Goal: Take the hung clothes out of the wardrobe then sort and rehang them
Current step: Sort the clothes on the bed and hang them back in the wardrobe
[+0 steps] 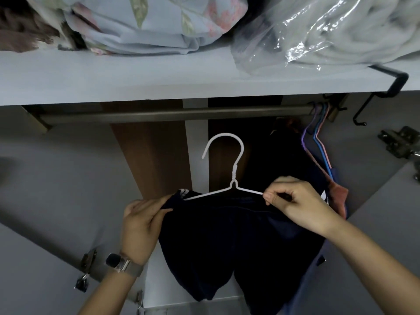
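Dark garment [227, 242] on white hanger [223, 169], below rail [159, 113]. Left hand [141, 226] grips fabric edge; right hand [297, 201] pinches hanger arm. Advice: seat shoulders evenly, then hook over rail.

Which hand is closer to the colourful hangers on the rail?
Right. The right hand pinches the white hanger just below and left of the colourful hangers. The left hand grips the dark garment much farther left.
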A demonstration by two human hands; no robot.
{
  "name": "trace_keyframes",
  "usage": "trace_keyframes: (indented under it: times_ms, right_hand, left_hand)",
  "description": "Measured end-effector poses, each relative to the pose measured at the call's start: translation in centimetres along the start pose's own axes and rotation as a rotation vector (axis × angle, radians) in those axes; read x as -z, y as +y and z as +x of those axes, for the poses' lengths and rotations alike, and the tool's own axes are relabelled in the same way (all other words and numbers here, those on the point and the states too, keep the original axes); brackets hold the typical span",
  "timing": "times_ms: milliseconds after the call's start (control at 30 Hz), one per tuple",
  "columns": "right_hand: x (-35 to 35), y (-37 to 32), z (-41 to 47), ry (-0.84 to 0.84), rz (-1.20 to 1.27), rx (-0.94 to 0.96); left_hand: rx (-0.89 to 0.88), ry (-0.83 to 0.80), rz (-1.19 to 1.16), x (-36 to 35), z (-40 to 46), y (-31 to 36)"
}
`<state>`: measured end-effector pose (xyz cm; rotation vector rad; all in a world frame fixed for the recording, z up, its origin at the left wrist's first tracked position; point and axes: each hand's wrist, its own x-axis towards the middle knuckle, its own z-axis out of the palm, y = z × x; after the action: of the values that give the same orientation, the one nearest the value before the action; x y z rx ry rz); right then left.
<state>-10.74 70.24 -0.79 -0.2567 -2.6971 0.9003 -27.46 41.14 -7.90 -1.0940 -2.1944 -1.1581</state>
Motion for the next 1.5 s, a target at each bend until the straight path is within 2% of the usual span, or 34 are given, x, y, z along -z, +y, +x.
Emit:
trace_keyframes:
  times_ms: [167, 267, 367, 433, 533, 600, 700, 767, 833, 933, 1000, 1133, 1267, 1367, 1500]
  right_hand:
    - [0.3, 0.9, -0.7, 0.022, 0.062, -0.007]
    - [-0.1, 0.4, -0.7, 0.090, 0.097, -0.001]
    - [-0.6, -0.2, -0.5, 0.107, 0.119, 0.029]
    - [-0.9, -0.6, -0.4, 0.084, 0.120, 0.057]
    - [-0.4, -0.6, -0.6, 0.021, 0.120, 0.111]
    - [1.0, 0.3, -1.2, -0.073, 0.147, 0.081]
    - [2.2, 2.0, -2.7, -0.177, 0.105, 0.016]
    - [1.4, 2.4, -3.6, -0.123, -0.008, 0.017]
    - [0.3, 2.8, -4.0, 0.006, -0.046, -0.008]
    - [0.5, 3.8, -3.8, 0.127, -0.019, -0.110]
    - [1.2, 4.7, -3.7, 0.173, 0.026, -0.212]
    - [2.2, 6.3, -3.8, 0.352, 0.166, -0.424]
    - [2.6, 6.3, -2.2, 0.525, 0.198, -0.560]
    - [2.9, 6.4, 0.1, 0.555, 0.172, -0.626]
    - [2.5, 6.6, 3.0, 0.496, 0.116, -0.701]
  left_hand:
    - [0.100, -0.018, -0.098, 2.1, -0.1, 0.7]
    - [0.206, -0.183, -0.076, 3.3, 0.8, 1.8]
    - [0.123, -0.337, 0.066, 2.8, 1.4, 3.8]
    - [0.113, -0.341, 0.090, 1.6, 1.4, 5.0]
    - [0.263, -0.228, -0.063, 0.5, 2.0, 5.5]
    - [0.324, -0.191, -0.116, 0.5, 2.6, 5.2]
    - [0.351, -0.226, -0.125, 0.4, 3.6, 5.5]
    - [0.352, -0.245, -0.093, -0.2, 4.4, 6.1]
    - [0.315, -0.245, -0.018, -1.2, 5.2, 6.6]
    - [0.284, -0.221, -0.041, -2.6, 6.2, 6.2]
    - [0.266, -0.251, 0.040, -3.2, 6.3, 5.6]
    - [0.406, -0.308, 0.011, -3.3, 5.9, 5.0]
    - [0.419, -0.368, -0.009, -3.6, 5.2, 4.6]
    - [0.427, -0.356, -0.040, -3.6, 4.5, 4.9]
    - [0.462, -0.330, -0.101, -3.5, 3.7, 5.2]
